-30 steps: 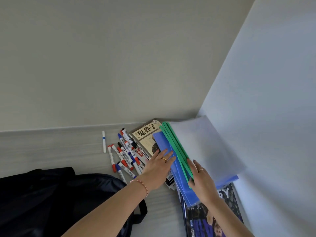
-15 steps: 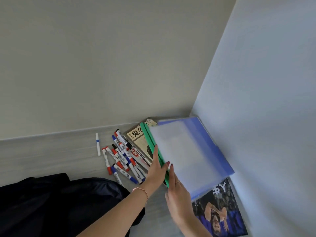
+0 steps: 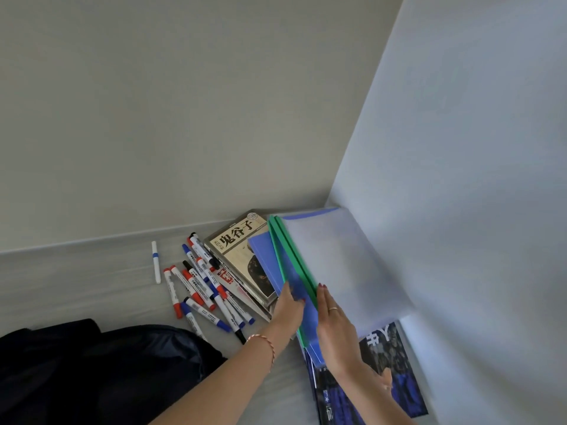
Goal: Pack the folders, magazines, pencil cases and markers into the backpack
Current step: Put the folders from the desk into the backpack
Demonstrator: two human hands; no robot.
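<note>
A pale wood-grain counter [image 3: 76, 280] fills a corner between two plain walls. One dark, soft backpack [image 3: 101, 372] slumps at the near left. The stack of thin plastic folders [image 3: 334, 265], blue with two green spines, leans over two glossy magazines [image 3: 395, 372]. The left hand [image 3: 287, 311] and right hand [image 3: 336, 326] pinch its edges, each grip flat-fingered. About a dozen markers [image 3: 199, 289] lie scattered beside a hardcover book [image 3: 242, 256].
</note>
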